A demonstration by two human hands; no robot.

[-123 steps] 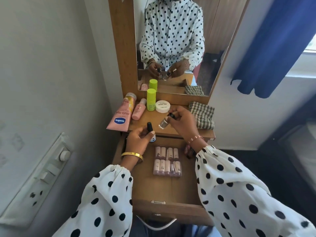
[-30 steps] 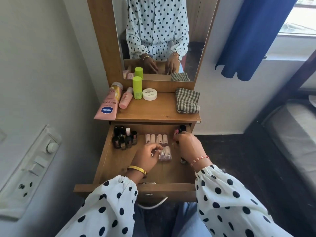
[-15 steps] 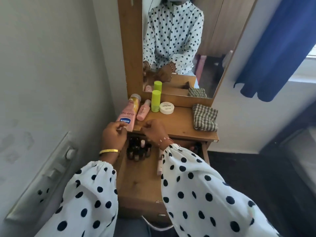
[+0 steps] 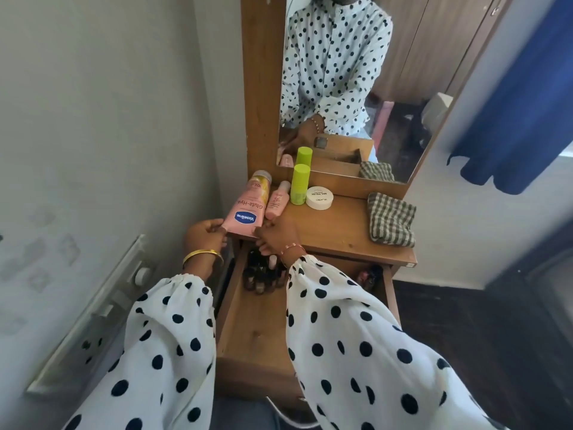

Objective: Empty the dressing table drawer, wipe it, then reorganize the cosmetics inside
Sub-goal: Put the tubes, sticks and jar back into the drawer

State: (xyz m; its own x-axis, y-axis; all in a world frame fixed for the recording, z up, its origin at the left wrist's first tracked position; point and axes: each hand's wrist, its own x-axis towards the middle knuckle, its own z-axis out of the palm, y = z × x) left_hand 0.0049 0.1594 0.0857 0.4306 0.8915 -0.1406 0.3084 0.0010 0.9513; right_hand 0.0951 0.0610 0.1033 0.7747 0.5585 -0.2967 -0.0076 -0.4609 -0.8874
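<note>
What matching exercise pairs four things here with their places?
Things:
1. Vaseline tube
2. Checked cloth
3. Nail polish bottles
4. White jar

Places:
A. in the open drawer
B. tabletop, right side
C. between both hands, tabletop's left edge
D. beside the green bottle

Pairs: 1-C, 2-B, 3-A, 4-D

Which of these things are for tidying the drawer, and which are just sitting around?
For the job:
drawer
nail polishes
Vaseline tube, touched by both hands, left and right
small pink bottle
green bottle
white jar
checked cloth

Just there:
mirror
blue curtain
wall switches
</note>
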